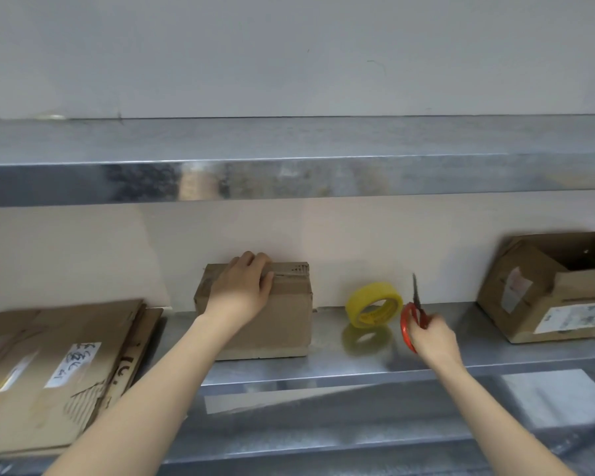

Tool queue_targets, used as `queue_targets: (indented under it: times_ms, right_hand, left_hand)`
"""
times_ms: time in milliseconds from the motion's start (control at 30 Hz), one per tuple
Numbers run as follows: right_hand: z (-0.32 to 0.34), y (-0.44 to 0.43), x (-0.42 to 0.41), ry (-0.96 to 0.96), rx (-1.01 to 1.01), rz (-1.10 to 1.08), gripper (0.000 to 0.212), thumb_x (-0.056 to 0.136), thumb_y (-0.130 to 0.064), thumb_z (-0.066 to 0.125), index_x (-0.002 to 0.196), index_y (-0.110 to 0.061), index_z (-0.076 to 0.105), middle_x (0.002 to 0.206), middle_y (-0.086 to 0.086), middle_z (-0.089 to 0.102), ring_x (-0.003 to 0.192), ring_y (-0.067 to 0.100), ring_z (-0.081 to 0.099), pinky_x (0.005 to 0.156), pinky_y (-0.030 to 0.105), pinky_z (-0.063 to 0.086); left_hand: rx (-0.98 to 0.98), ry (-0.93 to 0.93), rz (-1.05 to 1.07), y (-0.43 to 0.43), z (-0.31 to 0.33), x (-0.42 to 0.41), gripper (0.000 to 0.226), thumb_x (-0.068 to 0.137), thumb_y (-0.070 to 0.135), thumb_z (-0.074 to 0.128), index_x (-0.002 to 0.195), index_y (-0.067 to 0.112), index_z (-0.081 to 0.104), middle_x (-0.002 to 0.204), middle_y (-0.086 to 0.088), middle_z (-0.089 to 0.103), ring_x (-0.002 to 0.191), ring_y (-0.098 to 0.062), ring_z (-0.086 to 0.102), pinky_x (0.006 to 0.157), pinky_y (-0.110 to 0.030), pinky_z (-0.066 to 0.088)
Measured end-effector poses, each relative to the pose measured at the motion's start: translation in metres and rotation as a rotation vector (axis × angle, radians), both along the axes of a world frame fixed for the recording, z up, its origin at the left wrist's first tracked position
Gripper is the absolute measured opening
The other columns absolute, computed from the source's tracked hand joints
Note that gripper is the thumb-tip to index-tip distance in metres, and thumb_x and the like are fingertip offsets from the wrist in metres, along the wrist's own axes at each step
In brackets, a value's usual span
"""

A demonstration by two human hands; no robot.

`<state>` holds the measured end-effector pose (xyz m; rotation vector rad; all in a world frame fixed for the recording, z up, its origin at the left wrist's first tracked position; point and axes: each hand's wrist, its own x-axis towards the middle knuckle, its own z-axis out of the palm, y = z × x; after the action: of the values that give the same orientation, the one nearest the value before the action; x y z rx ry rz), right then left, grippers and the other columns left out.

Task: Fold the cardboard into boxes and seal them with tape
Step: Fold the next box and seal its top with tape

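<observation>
Tape (367,292) between left hand (243,290), curled over box (284,316), and right hand (434,336), tight around scissors (404,327); flat cardboard (42,341) leftward.

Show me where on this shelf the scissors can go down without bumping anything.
Widest bare patch: the shelf between the tape roll and the open box at right. The front strip before the tape roll is free. The gap between closed box and tape roll is narrow. Crowded at left: flattened cardboard lies close beside the closed box.
</observation>
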<state>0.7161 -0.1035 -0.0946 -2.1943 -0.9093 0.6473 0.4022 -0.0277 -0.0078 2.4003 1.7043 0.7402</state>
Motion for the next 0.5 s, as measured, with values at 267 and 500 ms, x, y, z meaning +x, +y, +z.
queue_targets:
  times_ms: [267, 500]
  right_hand:
    - [-0.013, 0.011, 0.001, -0.015, -0.200, -0.013, 0.037, 0.098, -0.035, 0.049, 0.112, 0.000, 0.051, 0.119, 0.027, 0.061, 0.110, 0.043, 0.059, 0.091, 0.042, 0.048]
    - [-0.010, 0.015, -0.005, -0.066, -0.178, 0.072, 0.027, 0.095, -0.028, 0.057, 0.103, -0.007, 0.043, 0.116, 0.022, 0.062, 0.106, 0.041, 0.060, 0.077, 0.036, 0.043]
  left_hand:
    - [-0.021, 0.023, -0.007, -0.001, -0.001, -0.004, 0.029, 0.100, 0.030, 0.043, 0.123, 0.016, 0.053, 0.120, 0.000, 0.053, 0.111, -0.021, 0.048, 0.082, -0.035, 0.044]
    - [-0.005, 0.036, -0.006, -0.001, 0.000, -0.004, 0.028, 0.101, 0.030, 0.042, 0.122, 0.016, 0.054, 0.119, 0.000, 0.053, 0.110, -0.019, 0.047, 0.074, -0.029, 0.037]
